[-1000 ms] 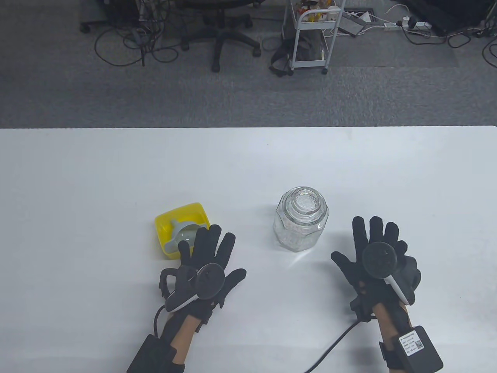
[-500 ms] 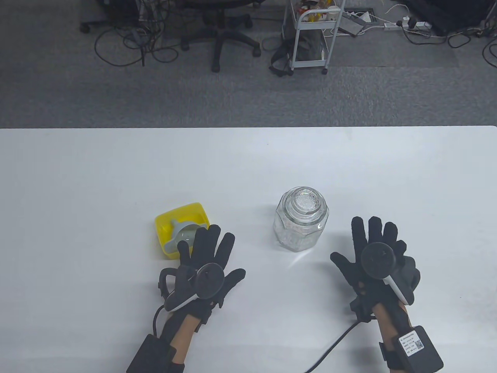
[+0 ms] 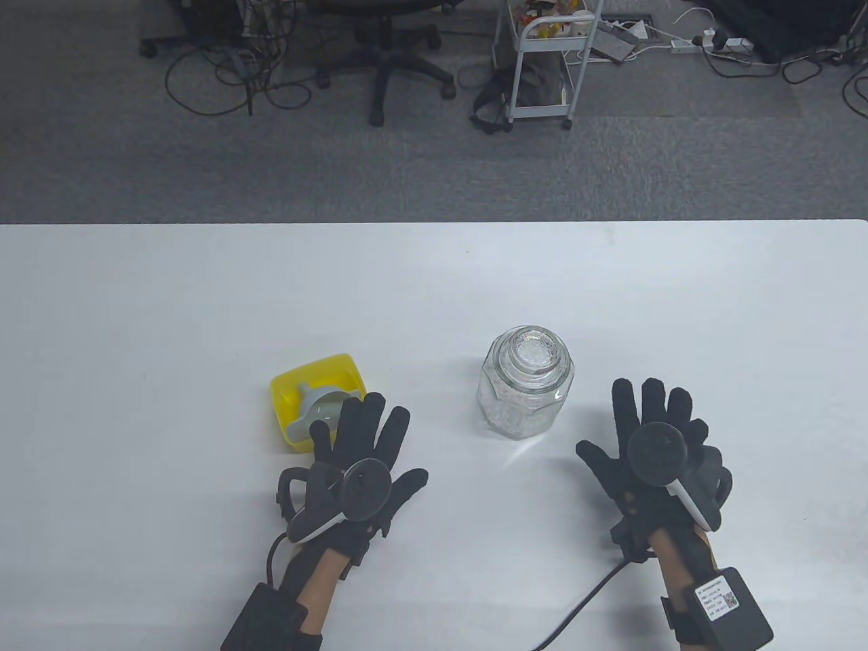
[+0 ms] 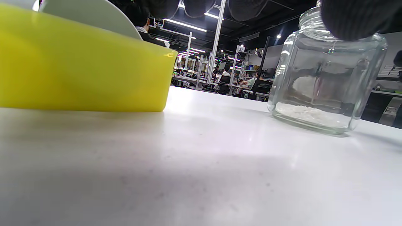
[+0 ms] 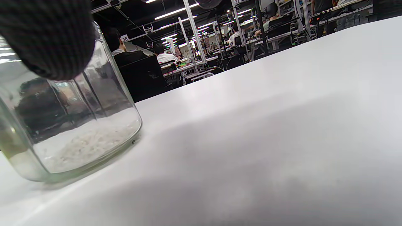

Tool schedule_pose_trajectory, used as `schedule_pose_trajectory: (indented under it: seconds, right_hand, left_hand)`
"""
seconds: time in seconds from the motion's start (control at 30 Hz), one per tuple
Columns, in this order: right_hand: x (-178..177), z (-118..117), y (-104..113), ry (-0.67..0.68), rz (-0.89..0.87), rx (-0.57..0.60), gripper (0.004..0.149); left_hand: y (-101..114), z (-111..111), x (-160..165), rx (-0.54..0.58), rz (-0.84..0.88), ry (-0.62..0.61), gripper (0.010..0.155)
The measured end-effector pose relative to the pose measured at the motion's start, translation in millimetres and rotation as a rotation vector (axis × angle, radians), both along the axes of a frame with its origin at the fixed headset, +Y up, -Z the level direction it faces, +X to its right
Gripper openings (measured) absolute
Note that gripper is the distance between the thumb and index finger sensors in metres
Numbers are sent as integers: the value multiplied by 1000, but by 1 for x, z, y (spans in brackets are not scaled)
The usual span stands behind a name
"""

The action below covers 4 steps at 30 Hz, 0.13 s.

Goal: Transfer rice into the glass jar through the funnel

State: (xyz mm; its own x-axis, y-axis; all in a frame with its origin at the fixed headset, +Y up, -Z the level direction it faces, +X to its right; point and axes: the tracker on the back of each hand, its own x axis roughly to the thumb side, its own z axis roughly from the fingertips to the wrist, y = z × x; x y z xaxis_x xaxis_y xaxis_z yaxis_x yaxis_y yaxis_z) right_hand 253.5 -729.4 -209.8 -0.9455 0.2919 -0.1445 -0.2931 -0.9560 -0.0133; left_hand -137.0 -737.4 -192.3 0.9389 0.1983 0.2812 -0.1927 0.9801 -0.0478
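Observation:
A clear glass jar (image 3: 527, 390) stands upright in the middle of the white table (image 3: 434, 285), with a thin layer of white rice (image 5: 84, 144) at its bottom. It also shows in the left wrist view (image 4: 326, 78). A yellow tub (image 3: 313, 397) to its left holds a grey funnel (image 3: 320, 407) lying on its side. My left hand (image 3: 363, 451) lies flat and spread on the table just in front of the tub, holding nothing. My right hand (image 3: 654, 434) lies flat and spread to the right of the jar, holding nothing.
The table's far edge runs across the middle of the table view. Beyond it is grey carpet with an office chair (image 3: 386, 61), a white trolley (image 3: 539, 64) and cables. A black cable (image 3: 583, 603) trails from my right wrist.

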Motion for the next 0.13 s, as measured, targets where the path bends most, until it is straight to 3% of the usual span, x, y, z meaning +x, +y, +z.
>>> schedule_pose_trajectory:
  seconds: [0.13]
  right_hand:
    - [-1,0,0,5,4,-6,93]
  left_hand:
    - [-1,0,1,-2,1,-7,85]
